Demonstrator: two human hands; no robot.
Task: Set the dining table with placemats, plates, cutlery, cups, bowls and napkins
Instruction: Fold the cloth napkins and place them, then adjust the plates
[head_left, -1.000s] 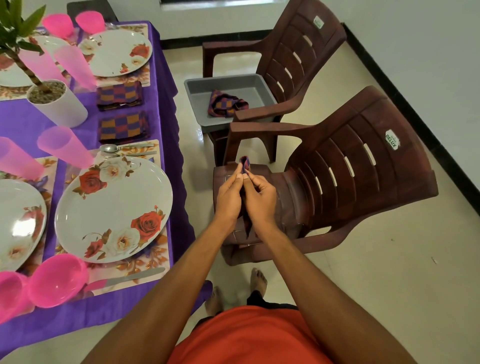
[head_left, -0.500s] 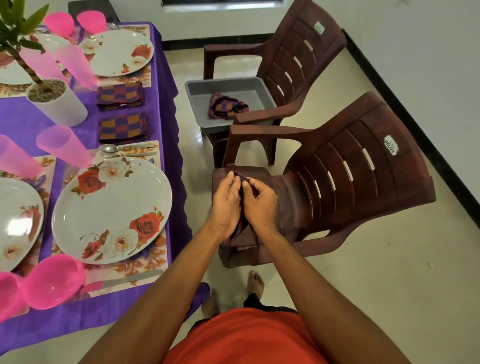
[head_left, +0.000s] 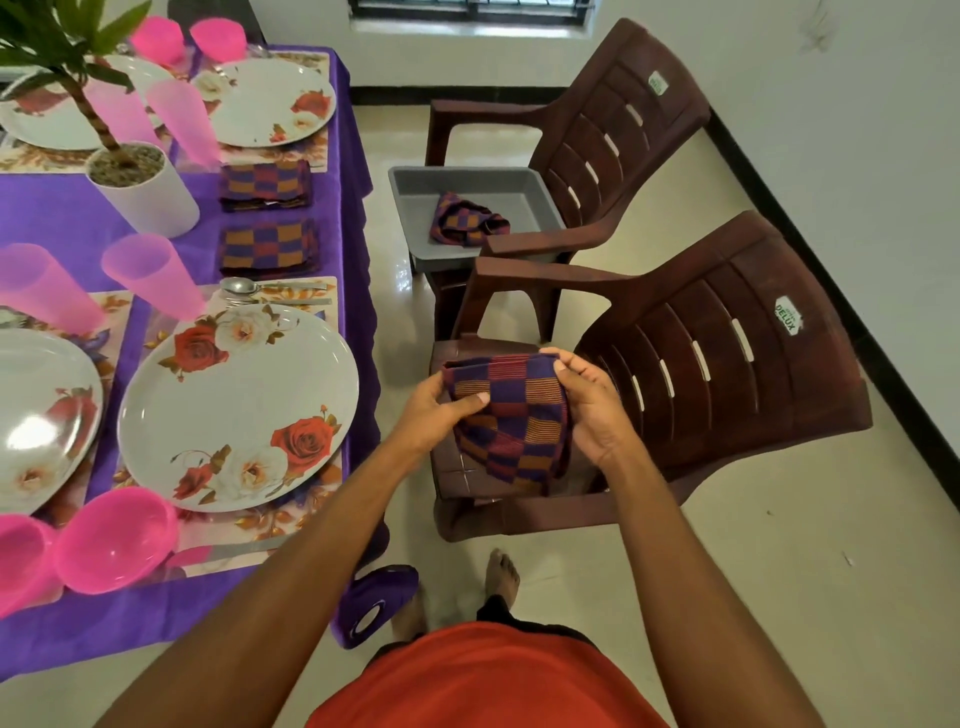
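holding a checked napkin (head_left: 511, 415) spread between the hands, over a chair seat (head_left: 462, 483). pinching its left edge with the left hand (head_left: 434, 415), its upper right corner with the right hand (head_left: 592, 410). probably pulling it flat to fold, for the bench (head_left: 52, 218) to the left.

Daylight from the window (head_left: 467, 15) ahead of me keeps the room bright and even. It throws a white glare on the glossy floor (head_left: 397, 301) and a hot patch on the plate (head_left: 34, 434) at my far left. Soft shadow pools under the near chair (head_left: 727, 374). The wide lens bows the black skirting (head_left: 810, 249) and stretches my forearms (head_left: 691, 597). Focus looks sharp throughout.
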